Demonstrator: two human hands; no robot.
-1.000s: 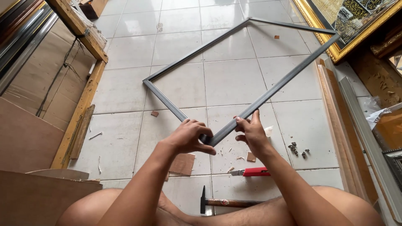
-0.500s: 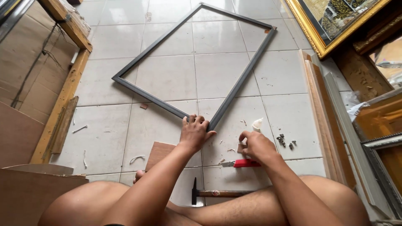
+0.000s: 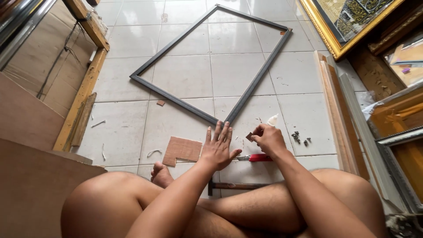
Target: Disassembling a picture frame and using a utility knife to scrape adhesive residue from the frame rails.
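A dark grey rectangular frame (image 3: 185, 103) lies flat on the white tiled floor, one corner pointing at me. My left hand (image 3: 218, 147) rests flat with fingers spread on the tiles just below that near corner. To its right, my right hand (image 3: 268, 139) pinches a small brown wood chip (image 3: 249, 136). Just past the right hand lies a small white bottle (image 3: 273, 119). Between the hands, on the floor, I see a red-handled tool (image 3: 255, 157). A hammer (image 3: 231, 186) lies in front of my crossed legs.
A notched brown board piece (image 3: 181, 150) lies left of my left hand. Small dark screws (image 3: 299, 138) are scattered to the right. Wooden slats (image 3: 337, 114) and framed pictures (image 3: 348, 22) line the right side. Wooden boards and panels (image 3: 79, 110) stand on the left.
Both hands left the frame's near corner. The left hand went flat onto the floor. The right hand picked up a small wood chip beside the red-handled tool. The view tilted down.
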